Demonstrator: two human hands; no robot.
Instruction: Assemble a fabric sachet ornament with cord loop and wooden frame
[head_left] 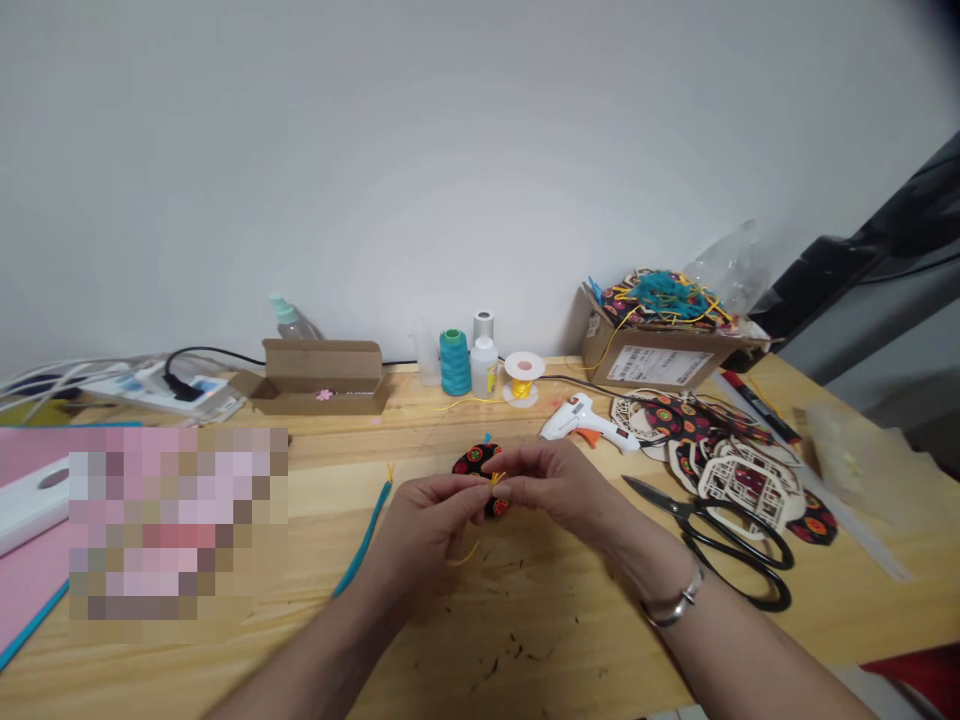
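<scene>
My left hand [431, 512] and my right hand [559, 488] meet over the middle of the wooden table. Fingers of both are pinched on a thin yellow cord [498, 479], whose loose end [466, 556] hangs below my left fingers. Partly hidden behind the fingertips is a dark fabric piece [474, 457] with red, orange and green round motifs. Beside my left wrist lies a teal tassel [366, 532] with yellow threads at its top. Black-handled scissors [686, 510] rest to the right of my right forearm.
Patterned fabric and pale cut-out pieces [750, 485] are piled on the right, near a white glue gun [581, 415]. Behind stand a teal thread cone [454, 365], a yellow cord spool [523, 368], a small bottle [484, 362] and a filled cardboard box [600, 345]. An open box [322, 385] sits back left.
</scene>
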